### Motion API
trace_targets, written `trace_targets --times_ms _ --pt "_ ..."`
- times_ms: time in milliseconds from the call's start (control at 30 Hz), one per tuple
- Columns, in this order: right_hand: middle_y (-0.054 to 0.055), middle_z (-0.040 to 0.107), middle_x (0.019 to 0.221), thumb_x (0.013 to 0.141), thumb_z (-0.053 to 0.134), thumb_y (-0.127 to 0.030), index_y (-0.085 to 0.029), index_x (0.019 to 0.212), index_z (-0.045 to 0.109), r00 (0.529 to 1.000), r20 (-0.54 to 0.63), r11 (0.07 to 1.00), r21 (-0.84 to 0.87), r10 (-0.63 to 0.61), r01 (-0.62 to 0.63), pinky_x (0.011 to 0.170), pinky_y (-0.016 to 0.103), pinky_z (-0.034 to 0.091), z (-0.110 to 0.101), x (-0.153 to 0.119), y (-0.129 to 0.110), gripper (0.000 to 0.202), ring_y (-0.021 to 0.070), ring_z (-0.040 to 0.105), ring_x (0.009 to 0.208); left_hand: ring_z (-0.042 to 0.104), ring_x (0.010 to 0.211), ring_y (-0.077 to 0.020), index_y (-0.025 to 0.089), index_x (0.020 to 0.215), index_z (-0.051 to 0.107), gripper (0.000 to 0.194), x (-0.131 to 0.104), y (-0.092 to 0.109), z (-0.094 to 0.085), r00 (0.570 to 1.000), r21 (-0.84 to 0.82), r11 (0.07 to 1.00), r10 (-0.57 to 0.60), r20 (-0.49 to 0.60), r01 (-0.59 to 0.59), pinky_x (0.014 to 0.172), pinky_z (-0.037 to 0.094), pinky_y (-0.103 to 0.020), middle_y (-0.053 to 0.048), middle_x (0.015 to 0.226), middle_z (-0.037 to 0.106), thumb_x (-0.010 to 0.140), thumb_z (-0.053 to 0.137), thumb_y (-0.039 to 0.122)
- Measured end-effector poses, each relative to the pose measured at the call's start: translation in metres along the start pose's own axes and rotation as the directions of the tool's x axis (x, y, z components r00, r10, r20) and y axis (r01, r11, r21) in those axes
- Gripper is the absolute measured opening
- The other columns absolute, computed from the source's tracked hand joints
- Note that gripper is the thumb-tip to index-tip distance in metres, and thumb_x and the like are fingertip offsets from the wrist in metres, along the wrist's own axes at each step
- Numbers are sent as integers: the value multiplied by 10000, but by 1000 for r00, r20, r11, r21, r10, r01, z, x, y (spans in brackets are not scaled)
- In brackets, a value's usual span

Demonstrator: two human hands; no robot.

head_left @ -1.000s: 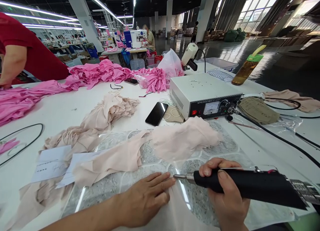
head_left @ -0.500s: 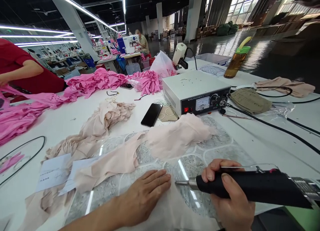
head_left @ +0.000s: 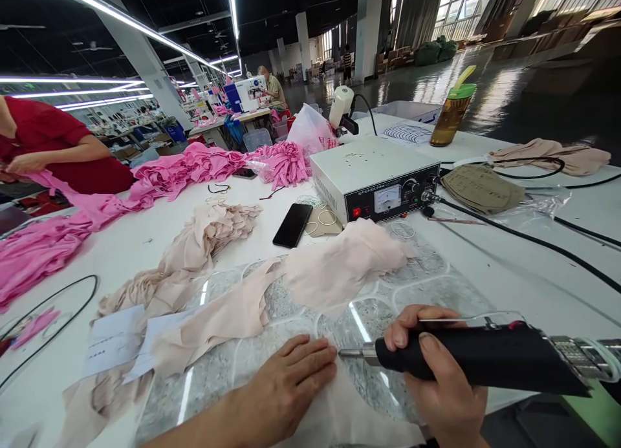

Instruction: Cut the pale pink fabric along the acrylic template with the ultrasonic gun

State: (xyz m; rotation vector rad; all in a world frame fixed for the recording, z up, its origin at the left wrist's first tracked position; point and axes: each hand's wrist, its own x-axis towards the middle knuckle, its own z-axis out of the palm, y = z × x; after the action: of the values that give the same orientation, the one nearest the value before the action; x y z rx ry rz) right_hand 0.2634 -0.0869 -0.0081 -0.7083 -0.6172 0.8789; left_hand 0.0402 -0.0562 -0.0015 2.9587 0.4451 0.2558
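My right hand [head_left: 439, 377] grips a black handheld tool [head_left: 485, 355] whose metal tip [head_left: 350, 353] points left, just short of my left fingertips. My left hand [head_left: 286, 386] lies flat, palm down, pressing pale fabric [head_left: 339, 409] onto a glossy speckled work plate [head_left: 272, 306]. A pale pink garment piece [head_left: 334, 264] lies spread across the plate just beyond both hands. A black cable [head_left: 524, 238] runs from the white control box [head_left: 376, 176] toward the tool.
A black phone [head_left: 292, 225] lies left of the box. Beige fabric piles [head_left: 204, 241], paper tags [head_left: 109, 341] and pink fabric heaps [head_left: 184, 167] cover the table's left. A person in red [head_left: 53, 144] works at far left. An amber bottle [head_left: 449, 115] stands behind the box.
The view has tilted and shifted slightly. My hands stay almost in place, the tool tip remaining close to my left fingertips. The person in red has moved an arm over the pink fabric.
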Motion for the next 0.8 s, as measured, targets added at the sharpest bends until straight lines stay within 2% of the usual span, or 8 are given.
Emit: trace_targets --times_ms 433,800 --pt "-11 526 820 838 629 -281 -244 881 549 998 55 995 -86 -44 48 579 327 516 11 4 11 98 119 545 593 436 1349 -237 63 1277 513 366 -2 -3 3 999 12 999 32 -38 -31 1135 348 -459 -169 1329 576 939 382 15" --pt "-16 525 807 840 628 -270 -247 885 544 998 28 993 -99 -64 67 577 336 504 12 3 11 98 122 542 589 397 1372 -256 60 1295 513 341 3 -7 1 995 -24 995 99 8 -99 1142 344 -438 -153 1344 565 983 378 94"
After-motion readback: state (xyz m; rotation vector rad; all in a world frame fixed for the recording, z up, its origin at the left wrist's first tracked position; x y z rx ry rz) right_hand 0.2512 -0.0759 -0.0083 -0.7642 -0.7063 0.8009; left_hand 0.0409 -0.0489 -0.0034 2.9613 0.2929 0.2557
